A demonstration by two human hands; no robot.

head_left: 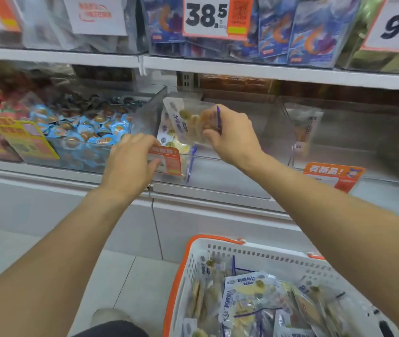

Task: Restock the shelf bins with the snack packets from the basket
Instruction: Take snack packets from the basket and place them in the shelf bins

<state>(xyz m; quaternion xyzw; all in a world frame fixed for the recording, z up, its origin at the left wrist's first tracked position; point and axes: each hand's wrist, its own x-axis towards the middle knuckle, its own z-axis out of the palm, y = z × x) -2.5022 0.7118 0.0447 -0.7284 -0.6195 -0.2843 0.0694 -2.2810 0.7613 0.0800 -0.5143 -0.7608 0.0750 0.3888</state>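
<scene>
Clear snack pkts (191, 122) upright in bin (230, 166) — more heaped in basket (193, 263).

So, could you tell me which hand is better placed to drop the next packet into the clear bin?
The right hand: it already grips a snack packet over the clear bin. The left hand holds no packet, resting at the bin's orange label.

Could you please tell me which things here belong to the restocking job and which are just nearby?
Job:
right hand gripping a snack packet
left hand at the clear bin
basket

Nearby:
blue-wrapped snacks
38.5 price tag
shrimp packets
</scene>
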